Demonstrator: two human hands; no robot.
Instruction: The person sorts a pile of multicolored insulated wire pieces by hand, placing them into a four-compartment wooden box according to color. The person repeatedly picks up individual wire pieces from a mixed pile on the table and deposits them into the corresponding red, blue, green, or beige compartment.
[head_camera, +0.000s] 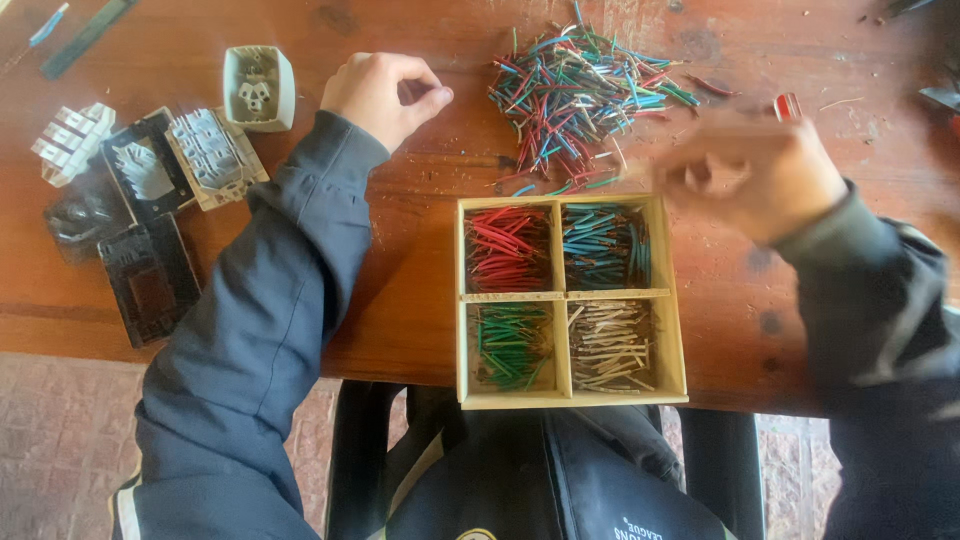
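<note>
A wooden tray with four compartments sits at the table's near edge. Red wire pieces fill its far-left cell, blue ones the far-right, green ones the near-left, pale ones the near-right. A mixed pile of coloured wire pieces lies behind the tray. My left hand rests curled on the table left of the pile, nothing visible in it. My right hand hovers blurred just right of the tray's far corner; whether its fingers pinch a wire is unclear.
Dismantled switch and socket parts lie at the table's left, with a white socket box behind them. A small red object sits beyond my right hand. The wooden table edge runs just below the tray.
</note>
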